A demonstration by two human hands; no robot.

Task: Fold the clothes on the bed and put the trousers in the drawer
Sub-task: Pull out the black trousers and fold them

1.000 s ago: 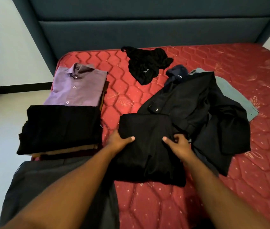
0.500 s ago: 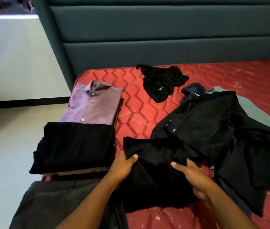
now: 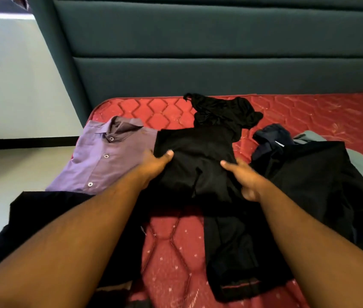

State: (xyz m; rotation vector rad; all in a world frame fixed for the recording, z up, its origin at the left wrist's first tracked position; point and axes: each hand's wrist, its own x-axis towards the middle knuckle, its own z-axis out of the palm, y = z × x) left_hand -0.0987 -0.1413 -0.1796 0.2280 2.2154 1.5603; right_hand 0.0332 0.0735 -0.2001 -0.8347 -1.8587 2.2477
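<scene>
- The left hand (image 3: pixel 153 161) and right hand (image 3: pixel 246 177) each grip a side of the folded black cloth garment (image 3: pixel 196 161), thumbs on top, fingers curled underneath.
- Half a second ago this bundle lay low on the red quilted mattress (image 3: pixel 171 247); now it is lifted and carried forward.
- Just left of the left hand lies the folded purple buttoned shirt (image 3: pixel 107 158); the garment's edge overlaps it.
- Right of the right hand, the unfolded dark clothes heap (image 3: pixel 316 181) waits, so folding is likely unfinished.
</scene>
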